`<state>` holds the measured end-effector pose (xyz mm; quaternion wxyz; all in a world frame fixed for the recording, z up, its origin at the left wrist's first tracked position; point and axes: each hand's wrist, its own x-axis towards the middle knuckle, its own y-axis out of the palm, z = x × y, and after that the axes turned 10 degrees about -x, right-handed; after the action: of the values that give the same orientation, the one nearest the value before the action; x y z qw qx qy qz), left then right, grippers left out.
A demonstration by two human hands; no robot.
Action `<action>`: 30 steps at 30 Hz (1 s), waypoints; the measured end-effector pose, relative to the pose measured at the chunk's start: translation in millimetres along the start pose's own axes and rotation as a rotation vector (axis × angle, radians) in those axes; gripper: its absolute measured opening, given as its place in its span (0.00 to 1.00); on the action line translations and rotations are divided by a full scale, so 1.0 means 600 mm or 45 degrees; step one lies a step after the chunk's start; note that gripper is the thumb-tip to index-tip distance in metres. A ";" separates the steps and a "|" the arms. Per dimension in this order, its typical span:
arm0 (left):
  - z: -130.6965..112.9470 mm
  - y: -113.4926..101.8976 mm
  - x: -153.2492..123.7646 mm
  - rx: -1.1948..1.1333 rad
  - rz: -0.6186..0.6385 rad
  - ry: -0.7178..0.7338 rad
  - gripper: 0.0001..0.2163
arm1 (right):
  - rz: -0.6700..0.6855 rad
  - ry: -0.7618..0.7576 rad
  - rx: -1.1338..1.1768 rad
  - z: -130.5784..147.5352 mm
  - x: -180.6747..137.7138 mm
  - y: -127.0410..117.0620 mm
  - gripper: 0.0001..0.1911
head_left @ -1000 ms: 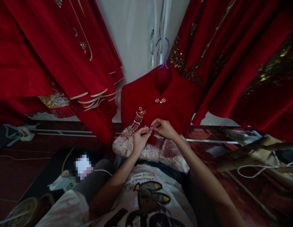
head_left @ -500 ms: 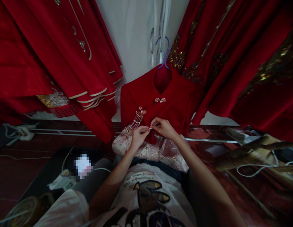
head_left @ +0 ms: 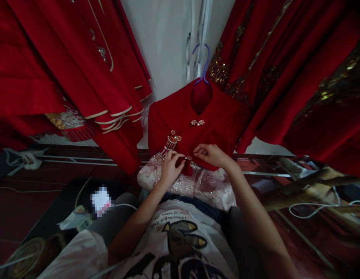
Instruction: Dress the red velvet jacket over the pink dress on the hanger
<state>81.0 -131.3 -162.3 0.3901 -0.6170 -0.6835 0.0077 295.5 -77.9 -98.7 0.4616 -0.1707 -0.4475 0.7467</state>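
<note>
A red garment (head_left: 217,131) on a purple hanger (head_left: 205,64) hangs in front of me, its lower part spread over a pale patterned cushion (head_left: 209,190) on my lap. My left hand (head_left: 172,167) grips the garment's cloth with thumb and fingers, beside a small beaded ornament (head_left: 188,158). Just right of that ornament, my right hand (head_left: 210,154) is raised with fingertips pinched; whatever is between them is too small to see. Higher on the front sit a pearl-like clasp (head_left: 198,123) and a tasselled brooch (head_left: 174,139).
Red garments (head_left: 118,85) with pale edging hang on the left, and red garments with gold sequins (head_left: 219,69) on the right. A dark board (head_left: 49,213) with a white box (head_left: 81,219) lies to my left. Wooden pieces (head_left: 308,182) and a white cord (head_left: 302,211) are at right.
My right hand has drawn away to the right from my left fingertips, so the small beaded ornament now shows between the hands. My left hand stays almost in place.
</note>
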 end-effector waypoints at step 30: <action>0.016 -0.026 0.070 0.015 -0.381 0.210 0.14 | 0.252 -0.009 0.244 0.001 0.007 0.013 0.08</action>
<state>65.3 -94.7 -139.2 0.4452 -0.5046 -0.7333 -0.0973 288.8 -75.8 -104.2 0.3982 -0.1664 -0.3567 0.8285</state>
